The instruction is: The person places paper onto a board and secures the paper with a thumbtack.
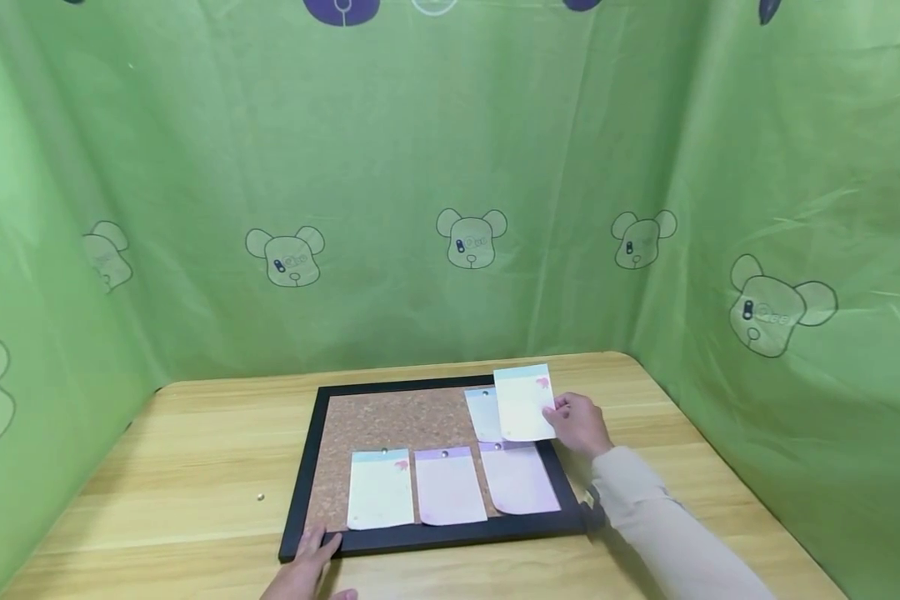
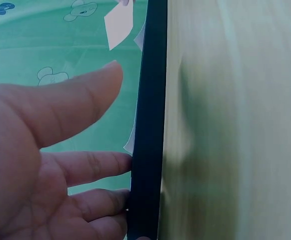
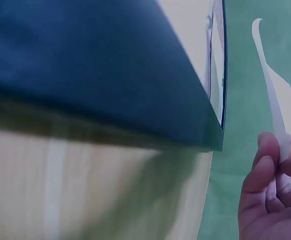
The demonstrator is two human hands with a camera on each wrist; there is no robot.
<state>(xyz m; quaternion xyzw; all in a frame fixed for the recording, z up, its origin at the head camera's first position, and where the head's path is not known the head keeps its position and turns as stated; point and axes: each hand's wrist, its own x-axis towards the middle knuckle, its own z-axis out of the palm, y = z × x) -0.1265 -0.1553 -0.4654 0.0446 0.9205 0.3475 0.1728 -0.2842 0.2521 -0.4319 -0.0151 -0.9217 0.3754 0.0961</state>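
A cork board (image 1: pixel 390 417) in a black frame lies on the table. My right hand (image 1: pixel 579 423) pinches a white note sheet (image 1: pixel 523 404) with a teal top band and a pink mark, held above the board's upper right. Behind it, a bluish note (image 1: pixel 483 415) is pinned and partly hidden. Along the lower half hang a teal-topped note (image 1: pixel 380 492) and two purple-topped ones, a middle note (image 1: pixel 452 487) and a right note (image 1: pixel 521 479), each under a silver pin. My left hand (image 1: pixel 307 571) rests fingers on the frame's lower left corner, thumb apart in the left wrist view.
A small silver pin (image 1: pixel 261 497) lies on the wooden table (image 1: pixel 195 450) left of the board. Green curtains (image 1: pixel 390 167) with bear-head prints enclose the table at the back and both sides.
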